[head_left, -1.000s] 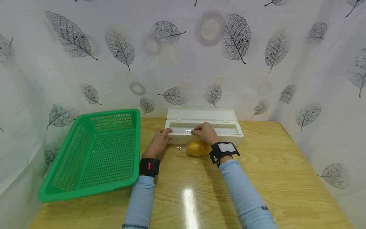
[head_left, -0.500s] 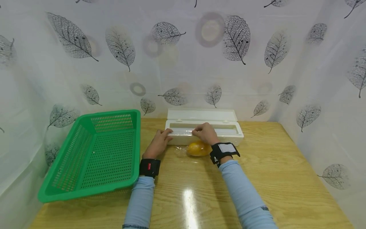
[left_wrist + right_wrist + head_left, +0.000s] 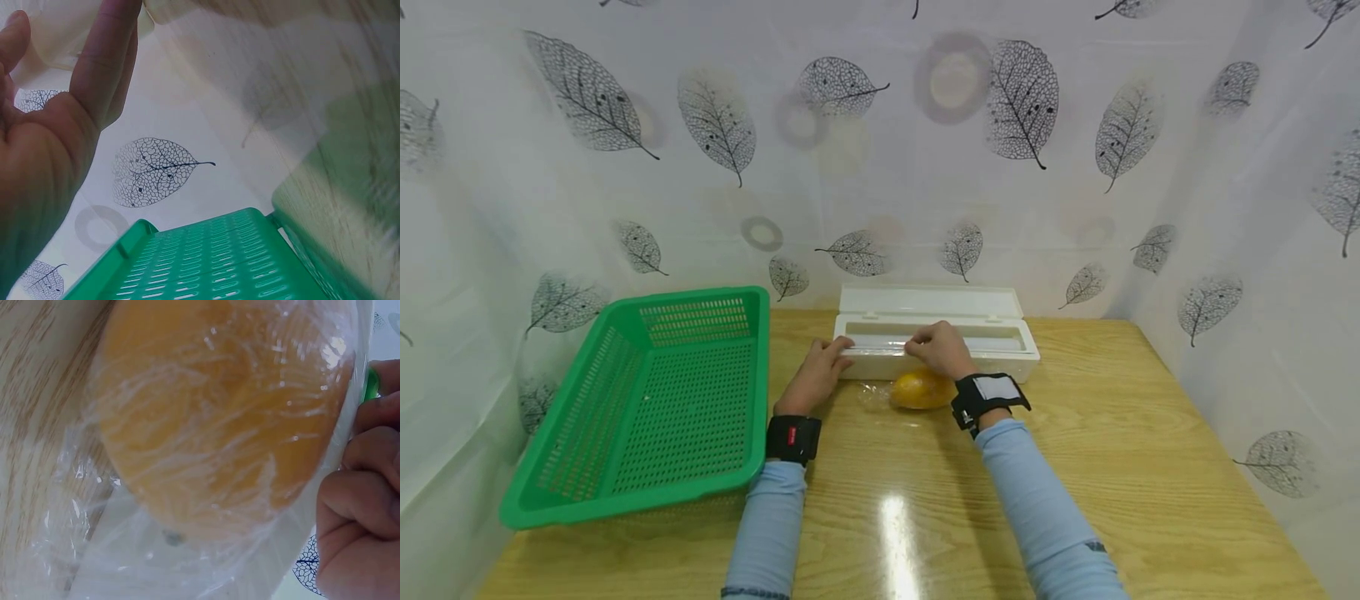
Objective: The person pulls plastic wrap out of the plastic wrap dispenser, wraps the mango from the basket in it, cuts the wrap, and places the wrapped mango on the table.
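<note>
A white cling film dispenser (image 3: 871,364) stands at the back with its lid raised and the film roll inside. My left hand (image 3: 814,375) presses on its left front corner, fingers fairly straight in the left wrist view. My right hand (image 3: 940,350) is at the front rim near the middle, fingers curled. In the right wrist view its fingertips pinch a small green slide cutter (image 3: 372,384), mostly hidden by the fingers. Under this hand, against the dispenser's front, lies a yellow-orange fruit (image 3: 917,389) wrapped in clear film (image 3: 69,525), whose loose end spreads left.
A green plastic basket (image 3: 758,400) with slotted walls stands on the left, right beside my left forearm. The wooden table (image 3: 1112,467) extends to the right and toward me. A white curtain (image 3: 895,183) with leaf prints hangs close behind the dispenser.
</note>
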`<action>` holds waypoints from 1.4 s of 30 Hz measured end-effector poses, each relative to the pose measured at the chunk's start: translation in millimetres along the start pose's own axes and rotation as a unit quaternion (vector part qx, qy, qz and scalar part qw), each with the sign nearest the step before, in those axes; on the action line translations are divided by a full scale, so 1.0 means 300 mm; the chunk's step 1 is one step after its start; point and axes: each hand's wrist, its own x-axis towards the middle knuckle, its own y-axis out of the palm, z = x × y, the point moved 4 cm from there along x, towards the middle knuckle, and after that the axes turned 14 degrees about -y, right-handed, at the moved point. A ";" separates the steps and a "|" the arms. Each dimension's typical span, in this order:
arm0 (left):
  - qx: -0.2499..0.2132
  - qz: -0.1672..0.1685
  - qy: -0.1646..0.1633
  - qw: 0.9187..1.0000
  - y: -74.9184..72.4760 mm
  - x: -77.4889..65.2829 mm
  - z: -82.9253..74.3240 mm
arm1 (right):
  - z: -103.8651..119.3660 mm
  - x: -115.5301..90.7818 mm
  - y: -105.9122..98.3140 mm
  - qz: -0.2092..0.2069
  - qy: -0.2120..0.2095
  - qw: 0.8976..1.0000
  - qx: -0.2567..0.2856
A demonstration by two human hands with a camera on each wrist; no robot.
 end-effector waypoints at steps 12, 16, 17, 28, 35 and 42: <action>0.004 -0.002 0.001 1.000 -0.009 0.005 -0.003 | -0.006 -0.008 -0.021 0.025 -0.007 0.998 -0.064; 0.007 -0.003 0.002 1.000 -0.013 0.004 -0.003 | -0.006 -0.009 -0.025 0.023 -0.018 0.997 -0.069; 0.007 -0.002 0.000 1.000 -0.013 0.003 -0.004 | -0.006 -0.009 -0.025 0.023 -0.020 0.997 -0.069; 0.009 0.001 -0.002 1.000 -0.006 0.001 -0.001 | -0.026 -0.010 -0.023 0.013 -0.004 0.998 -0.065; 0.003 -0.006 0.011 1.000 -0.003 0.002 -0.001 | -0.029 -0.015 -0.030 0.005 -0.009 0.998 -0.057; 0.004 -0.009 0.018 1.000 0.001 0.002 -0.002 | -0.031 -0.020 -0.030 0.009 -0.006 0.999 -0.051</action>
